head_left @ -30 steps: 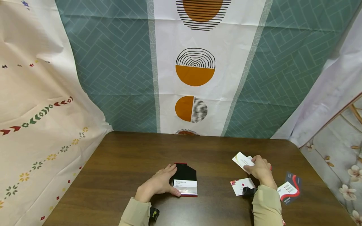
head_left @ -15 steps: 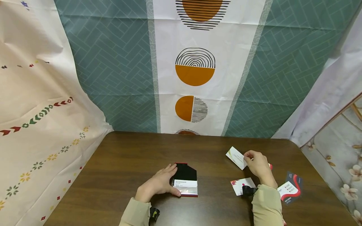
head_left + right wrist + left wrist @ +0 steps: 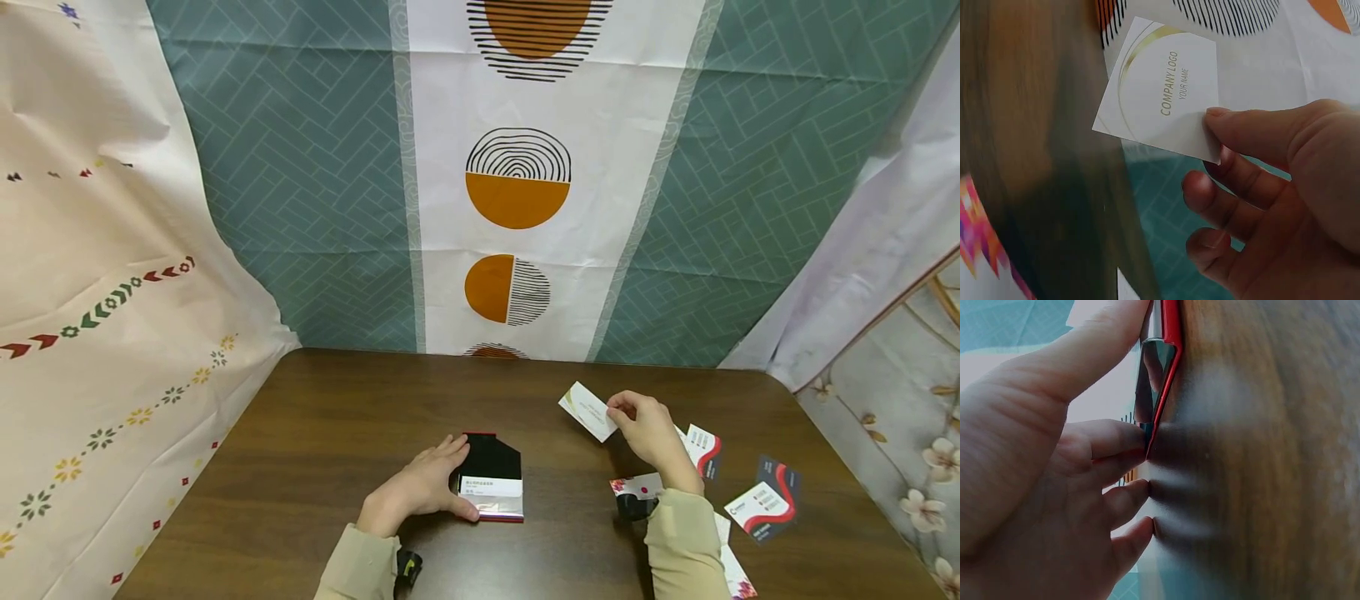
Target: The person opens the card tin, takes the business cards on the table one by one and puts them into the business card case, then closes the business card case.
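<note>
A white business card (image 3: 588, 411) with gold curves is pinched between thumb and fingers of my right hand (image 3: 647, 427), held above the table. In the right wrist view that card (image 3: 1169, 87) shows "COMPANY LOGO", and the right thumb (image 3: 1254, 128) lies across its edge. My left hand (image 3: 422, 485) rests spread along the left side of an opened business card case (image 3: 491, 467), black inside with red edges and a silvery front. A white card (image 3: 489, 486) lies in the case. In the left wrist view, the thumb touches the case's silver part (image 3: 1155, 322).
On the right of the brown table (image 3: 360, 392) lie several more cards: a floral one (image 3: 633, 485), a red-and-white one (image 3: 703, 450), a dark one with a red wave (image 3: 783, 500), and one near the right sleeve (image 3: 738, 575). A patterned curtain (image 3: 517, 192) hangs behind.
My right hand has lifted the white-and-gold card from the other cards and moved it left, uncovering the red-and-white card. The left hand and the case have stayed put.
</note>
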The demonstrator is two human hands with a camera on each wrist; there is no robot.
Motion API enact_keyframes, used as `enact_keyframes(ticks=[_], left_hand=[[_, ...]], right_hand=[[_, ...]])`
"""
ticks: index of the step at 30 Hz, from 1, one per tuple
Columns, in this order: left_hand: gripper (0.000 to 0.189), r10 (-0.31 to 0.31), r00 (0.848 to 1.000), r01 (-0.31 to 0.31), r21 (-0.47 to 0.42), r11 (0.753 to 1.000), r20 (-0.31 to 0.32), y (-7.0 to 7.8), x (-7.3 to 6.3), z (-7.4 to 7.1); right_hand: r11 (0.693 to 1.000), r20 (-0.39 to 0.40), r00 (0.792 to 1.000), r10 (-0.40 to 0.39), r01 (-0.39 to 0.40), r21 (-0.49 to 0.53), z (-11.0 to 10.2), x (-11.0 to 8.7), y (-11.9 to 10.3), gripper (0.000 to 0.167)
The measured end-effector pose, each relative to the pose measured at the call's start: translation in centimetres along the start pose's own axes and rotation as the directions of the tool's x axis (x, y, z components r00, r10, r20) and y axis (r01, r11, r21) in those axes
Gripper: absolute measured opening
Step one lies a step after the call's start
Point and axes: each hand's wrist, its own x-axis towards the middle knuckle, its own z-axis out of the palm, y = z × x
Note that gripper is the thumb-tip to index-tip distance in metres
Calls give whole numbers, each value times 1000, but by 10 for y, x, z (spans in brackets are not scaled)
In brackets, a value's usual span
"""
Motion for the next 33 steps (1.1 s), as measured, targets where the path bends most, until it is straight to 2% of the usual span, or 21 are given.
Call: enact_keyframes(ticks=[9,14,21,33], left_hand=[[104,21,1000,-20,5,1000,-9,-1,0,-1],[105,28,999,-28,8,1000,-15,-2,-3,-3],[105,36,999,-35,17,999,-16,-4,-3,-2],[102,44,999,-44,-23,999,-27,-1,-2,-3]], right_hand=[[995,89,991,-95,92,42,24,6,-31,5],[984,130,976,-176,169,63,41,6,-55,6],[973,185,955,-231,225,56,62,3,-78,10],[951,340,889,-307,295,89,80,-3,-92,11]])
